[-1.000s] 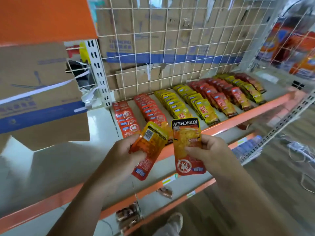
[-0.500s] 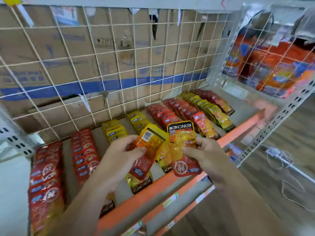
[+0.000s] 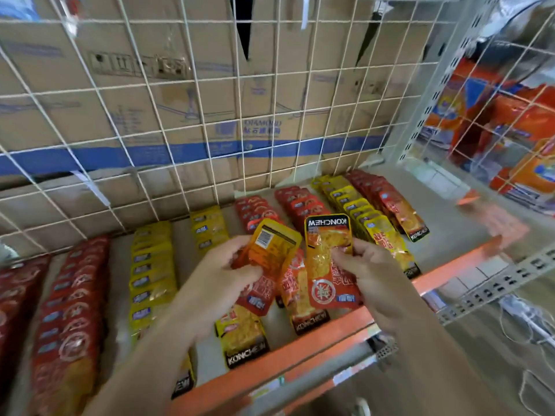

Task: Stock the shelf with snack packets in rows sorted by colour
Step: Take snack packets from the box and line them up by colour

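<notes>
Orange-edged shelf below, both hands are over its front. The left hand curls round a packet showing its barcode, and the right hand pinches a red-and-yellow KONCHEW packet by its side. Red rows and yellow rows of packets lie on the shelf beneath.

The left hand hides the middle of one yellow packet row, and the leftmost red packet row is cut off.
</notes>
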The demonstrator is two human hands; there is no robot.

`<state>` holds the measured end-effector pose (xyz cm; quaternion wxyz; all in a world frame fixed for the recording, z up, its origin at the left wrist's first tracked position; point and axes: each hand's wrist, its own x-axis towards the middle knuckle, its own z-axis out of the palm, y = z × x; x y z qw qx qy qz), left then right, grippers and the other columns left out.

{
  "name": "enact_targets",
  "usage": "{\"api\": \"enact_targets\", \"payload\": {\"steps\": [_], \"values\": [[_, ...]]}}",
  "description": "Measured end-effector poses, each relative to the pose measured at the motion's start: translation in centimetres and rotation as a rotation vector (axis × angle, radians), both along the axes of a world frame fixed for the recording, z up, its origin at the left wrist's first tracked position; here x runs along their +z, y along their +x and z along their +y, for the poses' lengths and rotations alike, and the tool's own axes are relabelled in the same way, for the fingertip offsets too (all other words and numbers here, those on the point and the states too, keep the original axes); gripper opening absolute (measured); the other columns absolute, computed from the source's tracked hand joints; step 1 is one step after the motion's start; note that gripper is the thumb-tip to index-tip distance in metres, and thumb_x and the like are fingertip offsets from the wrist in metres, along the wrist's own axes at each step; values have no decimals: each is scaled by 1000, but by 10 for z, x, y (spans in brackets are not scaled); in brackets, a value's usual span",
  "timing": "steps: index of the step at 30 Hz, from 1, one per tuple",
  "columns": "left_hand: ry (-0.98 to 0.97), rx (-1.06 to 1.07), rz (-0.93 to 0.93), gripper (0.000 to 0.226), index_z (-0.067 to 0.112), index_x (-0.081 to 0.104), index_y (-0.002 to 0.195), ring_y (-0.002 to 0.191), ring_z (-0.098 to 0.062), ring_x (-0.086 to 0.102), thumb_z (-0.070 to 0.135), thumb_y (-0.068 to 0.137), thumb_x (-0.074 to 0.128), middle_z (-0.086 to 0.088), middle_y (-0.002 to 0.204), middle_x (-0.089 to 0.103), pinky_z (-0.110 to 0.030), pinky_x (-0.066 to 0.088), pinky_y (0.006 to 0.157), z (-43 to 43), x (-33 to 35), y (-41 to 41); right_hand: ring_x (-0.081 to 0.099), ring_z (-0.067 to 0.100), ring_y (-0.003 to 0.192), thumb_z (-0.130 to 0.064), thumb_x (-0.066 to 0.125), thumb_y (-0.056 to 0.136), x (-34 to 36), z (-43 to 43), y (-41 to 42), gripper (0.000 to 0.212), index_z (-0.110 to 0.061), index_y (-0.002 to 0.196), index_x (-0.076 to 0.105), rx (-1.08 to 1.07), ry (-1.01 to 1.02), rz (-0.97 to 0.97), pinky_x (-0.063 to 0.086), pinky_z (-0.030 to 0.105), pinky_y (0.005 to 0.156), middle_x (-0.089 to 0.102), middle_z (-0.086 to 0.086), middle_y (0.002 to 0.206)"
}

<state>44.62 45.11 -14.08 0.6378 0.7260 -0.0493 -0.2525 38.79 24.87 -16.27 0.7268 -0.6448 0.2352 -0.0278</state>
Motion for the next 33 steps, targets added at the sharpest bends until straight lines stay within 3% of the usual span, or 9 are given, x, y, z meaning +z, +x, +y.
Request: {"api": "enact_targets", "payload": {"steps": [7, 10, 12, 14, 21, 24, 27, 29, 33], "values": [[-34, 175, 53, 34, 26, 64, 109, 81, -21, 73, -1, 89, 59, -3, 90, 76, -32, 58, 66, -92, -5, 1, 70, 27, 73, -4, 61, 90, 2, -90, 22, 10, -9, 97, 66, 128, 17, 19, 58, 35, 60, 74, 12, 85], [-31, 213, 42, 31, 26, 66, 101, 78, -14, 72, -2, 89, 59, 3, 85, 76, -26, 54, 66, -132, -6, 0, 72, 26, 78, -3, 61, 89, -1, -127, 32, 14, -9, 101, 66, 178, 47, 39, 58, 39, 71, 75, 11, 88], [-28, 249, 40, 30, 26, 66, 98, 74, -6, 71, -2, 89, 60, 10, 80, 75, -19, 51, 63, -152, -8, 1, 73, 22, 75, -5, 62, 89, -5, -147, 36, 12, -10, 99, 67, 194, 43, 60, 57, 31, 62, 75, 9, 87], [-7, 270, 50, 30, 25, 66, 104, 78, -9, 72, -1, 88, 61, 9, 83, 75, -25, 51, 68, -171, -10, 3, 72, 20, 72, -6, 63, 87, -9, -168, 41, 11, -10, 96, 68, 172, 39, 83, 53, 25, 54, 75, 10, 87], [43, 310, 59, 29, 31, 66, 100, 81, -13, 72, 4, 90, 61, 9, 86, 75, -34, 56, 76, -215, -13, 4, 66, 29, 74, -4, 66, 80, -26, -223, 62, 7, -10, 82, 65, -20, -26, 112, 54, 45, 71, 72, 17, 83], [75, 275, 48, 28, 25, 67, 106, 82, -14, 72, 3, 90, 60, 2, 89, 75, -24, 54, 67, -226, -14, 6, 67, 29, 73, -1, 69, 77, -28, -235, 65, 17, -13, 88, 64, -64, -19, 78, 55, 47, 67, 71, 16, 87], [90, 247, 40, 31, 22, 65, 114, 93, -19, 71, 4, 90, 60, -2, 98, 74, -34, 53, 82, -237, -16, 8, 68, 25, 77, 3, 69, 76, -29, -245, 66, 43, -23, 108, 54, -104, -14, 39, 58, 43, 62, 66, 8, 98], [88, 256, 43, 31, 22, 65, 114, 93, -19, 71, 3, 90, 60, -1, 98, 74, -34, 53, 83, -243, -18, 8, 67, 23, 78, 7, 68, 77, -27, -252, 67, 58, -28, 119, 49, -106, 8, 17, 57, 37, 56, 63, 2, 100], [101, 248, 38, 30, 23, 66, 111, 91, -17, 71, 3, 90, 59, -1, 97, 74, -31, 53, 78, -254, -19, 11, 66, 25, 79, 10, 67, 77, -25, -263, 67, 49, -27, 105, 55, -86, 81, -4, 52, 30, 48, 63, 5, 98]]}}
